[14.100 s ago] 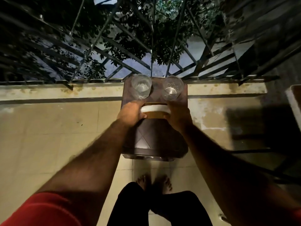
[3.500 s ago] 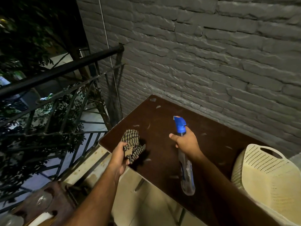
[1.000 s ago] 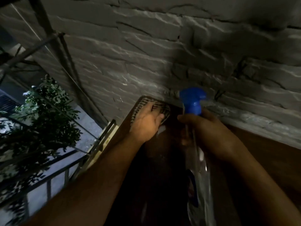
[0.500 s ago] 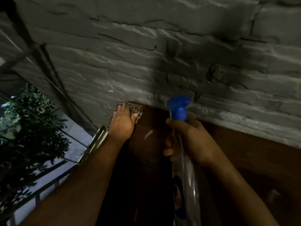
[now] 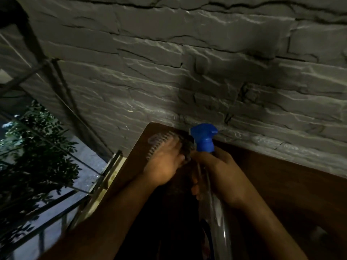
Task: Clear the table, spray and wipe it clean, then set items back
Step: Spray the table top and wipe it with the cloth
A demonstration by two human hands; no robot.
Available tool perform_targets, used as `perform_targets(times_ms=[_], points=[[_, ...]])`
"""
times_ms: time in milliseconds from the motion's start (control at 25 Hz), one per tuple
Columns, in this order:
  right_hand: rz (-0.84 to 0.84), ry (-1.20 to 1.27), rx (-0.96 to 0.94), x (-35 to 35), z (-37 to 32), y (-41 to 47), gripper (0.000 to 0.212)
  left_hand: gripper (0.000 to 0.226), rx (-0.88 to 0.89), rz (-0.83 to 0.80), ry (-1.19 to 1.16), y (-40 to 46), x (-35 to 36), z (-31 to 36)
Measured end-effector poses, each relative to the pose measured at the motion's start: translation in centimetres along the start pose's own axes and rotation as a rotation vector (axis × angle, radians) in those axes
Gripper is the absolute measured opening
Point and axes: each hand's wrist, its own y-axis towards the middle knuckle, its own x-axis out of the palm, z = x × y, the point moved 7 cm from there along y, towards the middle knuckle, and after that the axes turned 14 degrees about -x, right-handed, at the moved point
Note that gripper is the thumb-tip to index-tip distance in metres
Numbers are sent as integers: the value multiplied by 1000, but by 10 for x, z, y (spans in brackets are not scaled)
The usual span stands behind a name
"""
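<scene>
Counter: visible part bare — wiping in hand, restocking left. Left hand presses cloth flat; right hand, grip wrapped round spray bottle.

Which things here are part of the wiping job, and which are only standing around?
Part of the job:
- checked cloth, pressed on the table by the left hand
- spray bottle with blue nozzle, gripped by the right hand
- brown table, the surface being wiped

Only around:
- grey stone wall
- metal railing
- leafy tree outside
</scene>
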Motion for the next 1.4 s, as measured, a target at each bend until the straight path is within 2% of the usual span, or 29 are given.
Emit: perform_targets(times_ms=[40,80,120,200,240,280,400,440,520,600,640,720,800,840,920,1000,1040,1120,1200,1240,1280,1400], points=[[-6,4,1,0,0,-4,12,64,131,-43,-29,-22,9,0],[-10,13,9,0,1,-9,11,64,148,-60,-78,-27,5,-16],[-16,22,13,0,1,-13,11,62,64,-36,-115,-13,-4,-36],[-17,17,12,-1,2,-16,13,59,-307,21,-119,35,-20,-71],[-13,7,11,-3,4,-15,15,58,-420,16,-119,50,-22,-68],[-8,7,15,-4,6,-15,16,57,-384,12,-92,49,-22,-53],[-18,42,32,-2,8,-21,11,61,102,-54,-120,-26,-6,-14],[-22,58,39,-2,8,-24,10,67,151,-59,-110,-41,-7,-30],[-20,73,43,-1,7,-27,11,73,-11,-10,-127,-15,-16,-68],[-16,62,29,0,9,-24,14,62,-314,14,-143,38,-22,-87],[-13,59,22,1,10,-22,15,58,-395,13,-139,54,-25,-79],[-5,70,24,3,14,-24,14,55,-295,15,-129,43,-20,-52],[-18,81,37,9,16,-28,11,61,28,-1,-96,-17,-9,-34],[-19,83,42,11,15,-30,10,65,98,-26,-91,-41,-6,-42],[-14,89,48,13,13,-31,9,70,20,-21,-132,-34,-12,-67],[-17,58,29,14,10,-28,12,63,-221,13,-132,10,-24,-87],[-7,35,25,12,10,-26,13,58,-274,6,-112,22,-25,-80],[14,21,35,11,11,-28,13,55,-177,-14,-84,1,-16,-55],[27,17,37,10,12,-34,13,58,137,-45,-50,-62,-2,-34],[32,11,44,9,13,-38,13,60,187,-55,-66,-77,-3,-41],[32,6,54,10,14,-43,14,61,164,-31,-100,-71,-7,-53],[2,-18,33,16,13,-48,16,56,-253,7,-128,-8,-26,-75]])
